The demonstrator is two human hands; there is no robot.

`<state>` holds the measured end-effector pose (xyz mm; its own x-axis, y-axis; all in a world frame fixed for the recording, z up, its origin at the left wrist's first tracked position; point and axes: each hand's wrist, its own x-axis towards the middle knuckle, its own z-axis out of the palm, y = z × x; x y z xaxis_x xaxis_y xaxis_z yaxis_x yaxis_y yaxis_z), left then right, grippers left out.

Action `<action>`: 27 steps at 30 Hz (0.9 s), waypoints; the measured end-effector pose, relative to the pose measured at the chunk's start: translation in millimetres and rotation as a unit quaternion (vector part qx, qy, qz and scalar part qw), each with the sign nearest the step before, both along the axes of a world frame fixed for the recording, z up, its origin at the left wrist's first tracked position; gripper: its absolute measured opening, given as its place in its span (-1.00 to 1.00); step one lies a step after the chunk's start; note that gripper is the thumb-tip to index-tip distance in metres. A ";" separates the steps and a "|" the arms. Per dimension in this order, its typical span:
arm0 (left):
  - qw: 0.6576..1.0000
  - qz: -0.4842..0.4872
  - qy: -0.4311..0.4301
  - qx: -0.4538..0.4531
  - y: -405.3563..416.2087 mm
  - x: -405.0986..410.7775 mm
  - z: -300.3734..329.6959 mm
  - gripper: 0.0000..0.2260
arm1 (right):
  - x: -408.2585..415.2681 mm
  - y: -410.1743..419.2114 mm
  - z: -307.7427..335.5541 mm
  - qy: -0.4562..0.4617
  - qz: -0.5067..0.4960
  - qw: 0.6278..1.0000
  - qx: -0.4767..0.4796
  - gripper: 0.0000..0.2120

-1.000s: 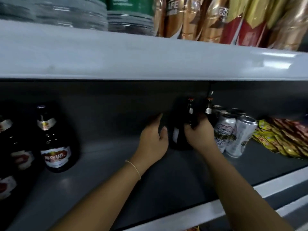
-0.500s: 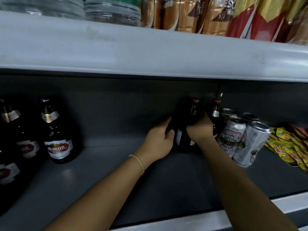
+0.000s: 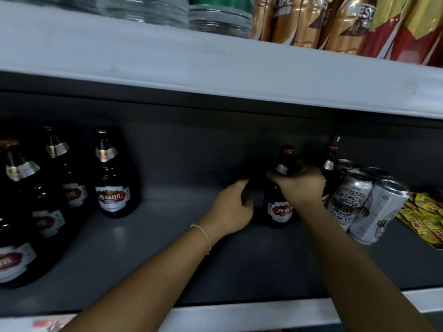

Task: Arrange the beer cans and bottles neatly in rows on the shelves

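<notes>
On the dark grey shelf [image 3: 153, 255] a brown beer bottle [image 3: 279, 207] with a red and white label stands upright at centre right. My right hand [image 3: 299, 185] grips its shoulder from above. My left hand [image 3: 233, 208] is curled at the bottle's left side in deep shadow; what it holds is hidden. A second brown bottle [image 3: 332, 164] stands behind my right hand. Silver beer cans [image 3: 366, 204] cluster to the right, the front ones leaning. Several matching beer bottles [image 3: 112, 178] stand at the far left.
The white upper shelf [image 3: 215, 68] hangs low over the bottles and carries gold coffee bottles [image 3: 309, 20] and clear water bottles [image 3: 148, 8]. Yellow snack packets [image 3: 424, 216] lie at the far right. The shelf's white front lip [image 3: 239, 312] runs below my arms.
My right hand has slid up to the bottle's shoulder, and the bottle's label now shows. The view has shifted, bringing more of the left bottles into sight.
</notes>
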<state>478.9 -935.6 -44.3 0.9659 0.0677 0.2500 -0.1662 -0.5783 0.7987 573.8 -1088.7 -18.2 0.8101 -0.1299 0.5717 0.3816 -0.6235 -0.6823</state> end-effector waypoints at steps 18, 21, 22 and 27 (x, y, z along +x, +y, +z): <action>0.989 0.037 0.005 -0.146 103.6 -98.3 -21.4 -0.31 | -117.7 140.5 28.7 0.080 0.112 0.983 0.122 -0.53; 0.988 0.068 -0.019 -0.135 121.5 -115.6 -23.0 -0.26 | -135.9 166.5 30.7 0.099 0.135 0.978 0.124 -0.52; 0.987 0.077 -0.025 -0.137 127.3 -121.0 -24.0 -0.26 | -141.0 174.4 31.1 0.105 0.141 0.976 0.126 -0.52; 0.978 0.131 -0.071 -0.142 152.0 -144.4 -31.5 -0.38 | -166.7 210.4 31.1 0.123 0.168 0.968 0.137 -0.54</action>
